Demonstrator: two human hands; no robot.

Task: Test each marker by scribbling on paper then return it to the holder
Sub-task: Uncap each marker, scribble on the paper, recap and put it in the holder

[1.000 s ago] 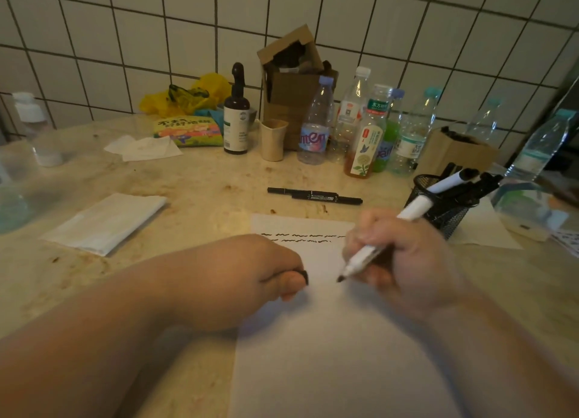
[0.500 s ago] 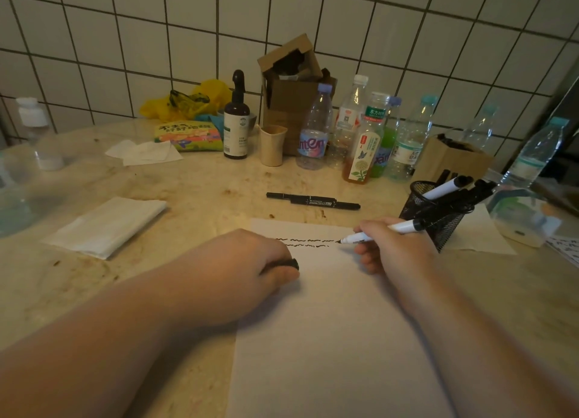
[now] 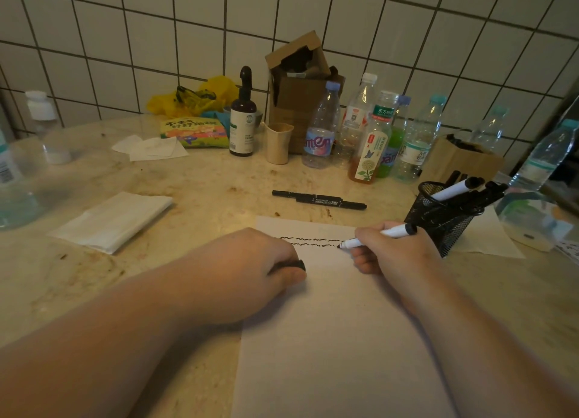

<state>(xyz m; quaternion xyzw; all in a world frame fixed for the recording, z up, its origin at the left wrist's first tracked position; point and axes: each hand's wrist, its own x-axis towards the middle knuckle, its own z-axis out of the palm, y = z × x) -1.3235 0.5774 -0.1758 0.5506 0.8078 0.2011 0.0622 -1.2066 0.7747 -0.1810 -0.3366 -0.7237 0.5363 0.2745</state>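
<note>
Crowding the paper (image 3: 329,339): holder (image 3: 438,217), black marker (image 3: 318,199); right fingers (image 3: 368,240) pinch white marker (image 3: 376,237), left fingers (image 3: 282,271) grip cap (image 3: 293,264).

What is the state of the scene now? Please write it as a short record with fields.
right hand: holds white marker, tip at the end of the second scribble line
left hand: rests on paper, grips black cap
scribbles: two wavy black lines
holder: black mesh, several markers inside
loose black marker: lies on counter beyond the paper
</note>
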